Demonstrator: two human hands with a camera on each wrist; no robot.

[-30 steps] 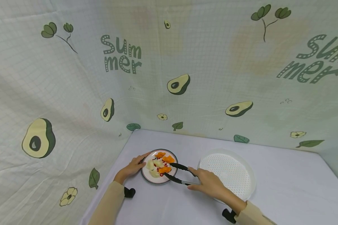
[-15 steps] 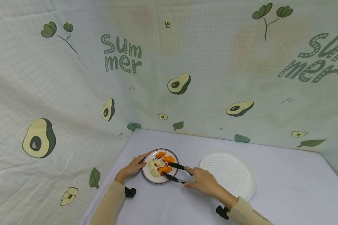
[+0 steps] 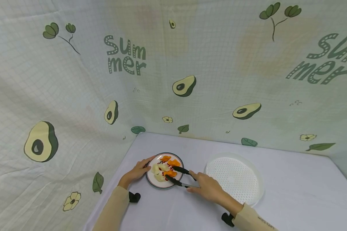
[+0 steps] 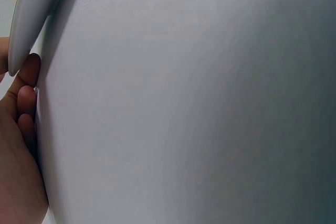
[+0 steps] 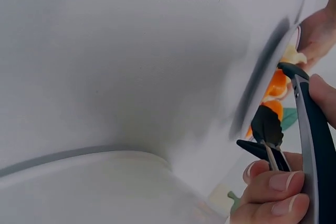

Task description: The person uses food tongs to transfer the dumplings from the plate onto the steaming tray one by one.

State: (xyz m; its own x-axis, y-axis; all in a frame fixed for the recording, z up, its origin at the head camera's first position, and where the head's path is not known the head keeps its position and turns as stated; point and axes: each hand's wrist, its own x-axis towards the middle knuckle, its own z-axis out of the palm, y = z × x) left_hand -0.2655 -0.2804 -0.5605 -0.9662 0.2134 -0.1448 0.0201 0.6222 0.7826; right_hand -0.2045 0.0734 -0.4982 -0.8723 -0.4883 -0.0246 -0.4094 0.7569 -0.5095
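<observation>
A round white plate (image 3: 152, 181) with a dark rim holds pale dumpling-shaped pieces (image 3: 159, 177) on its left and orange ones (image 3: 173, 163) on its right. My left hand (image 3: 136, 171) pinches the plate's left edge; in the left wrist view the thumb is above the rim (image 4: 27, 22) and the fingers below. In my right hand (image 3: 209, 186) is a pair of tongs (image 3: 173, 180) with black tips and metal arms. Its tips are spread over the plate, either side of the nearest orange piece (image 3: 170, 173).
To the right of the plate, partly behind my right hand, lies a round white tray (image 3: 232, 176) with a perforated bottom. A white cloth (image 3: 300, 189) covers the table. Behind and at the left hangs a printed fabric backdrop (image 3: 208, 64).
My right hand has moved a little left, bringing the tong tips farther over the plate around the orange piece. The left hand stays on the plate's edge.
</observation>
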